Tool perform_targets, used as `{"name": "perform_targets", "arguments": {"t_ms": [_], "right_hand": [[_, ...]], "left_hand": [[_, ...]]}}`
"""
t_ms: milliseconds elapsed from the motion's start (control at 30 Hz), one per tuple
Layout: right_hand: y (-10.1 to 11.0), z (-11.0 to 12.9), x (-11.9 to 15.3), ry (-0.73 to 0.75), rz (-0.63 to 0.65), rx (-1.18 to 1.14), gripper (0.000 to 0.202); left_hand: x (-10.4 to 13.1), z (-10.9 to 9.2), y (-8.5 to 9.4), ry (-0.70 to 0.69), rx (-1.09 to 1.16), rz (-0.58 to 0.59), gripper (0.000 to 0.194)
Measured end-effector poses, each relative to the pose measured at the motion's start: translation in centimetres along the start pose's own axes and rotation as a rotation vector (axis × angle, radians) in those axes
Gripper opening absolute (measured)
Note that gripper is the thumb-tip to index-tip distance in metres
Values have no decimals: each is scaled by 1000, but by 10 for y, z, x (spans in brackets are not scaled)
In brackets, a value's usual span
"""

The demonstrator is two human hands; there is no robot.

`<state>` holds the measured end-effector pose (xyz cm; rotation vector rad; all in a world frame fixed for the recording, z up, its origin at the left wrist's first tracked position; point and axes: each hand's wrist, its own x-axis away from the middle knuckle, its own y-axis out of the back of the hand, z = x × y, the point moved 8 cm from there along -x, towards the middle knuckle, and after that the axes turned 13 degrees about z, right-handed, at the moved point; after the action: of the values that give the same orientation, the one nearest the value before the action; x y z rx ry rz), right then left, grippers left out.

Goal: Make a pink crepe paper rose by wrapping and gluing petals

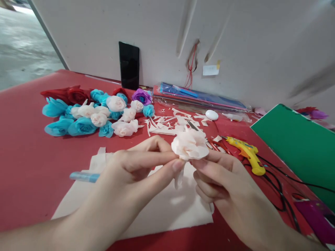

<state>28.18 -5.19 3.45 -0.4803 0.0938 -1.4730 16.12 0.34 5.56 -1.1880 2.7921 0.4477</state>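
- our left hand (125,176) has its grip closed on the pale pink paper flower (190,143) — thumb and finger pinching its base.
- our right hand (226,183) has its grip closed on the flower's other side.
- we hold the flower above the cream paper sheet (172,212), which lies on the red worktop (23,139).
- pale paper scraps (164,125) lie beyond it; the yellow plastic glue gun (246,153) rests to the right — near our right hand.

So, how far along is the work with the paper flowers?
Looks done: group of blue, white, red and purple paper flowers, lying together. In hand: one pale pink paper flower, held by left hand and right hand. Seemingly left: flat, pale paper sheet; final count not visible.
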Motion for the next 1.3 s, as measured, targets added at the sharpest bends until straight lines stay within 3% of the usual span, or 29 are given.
{"name": "perform_targets", "arguments": {"t_ms": [833,1133,1300], "right_hand": [[2,-6,2,164,-124,1,10],[3,-5,3,185,-118,-12,3],[4,-7,2,164,-143,-20,13]], "left_hand": [[-4,-4,-1,-1,-50,6,31],[-4,-9,2,-89,-109,-22,30],[-1,-13,1,-122,-109,1,30]]}}
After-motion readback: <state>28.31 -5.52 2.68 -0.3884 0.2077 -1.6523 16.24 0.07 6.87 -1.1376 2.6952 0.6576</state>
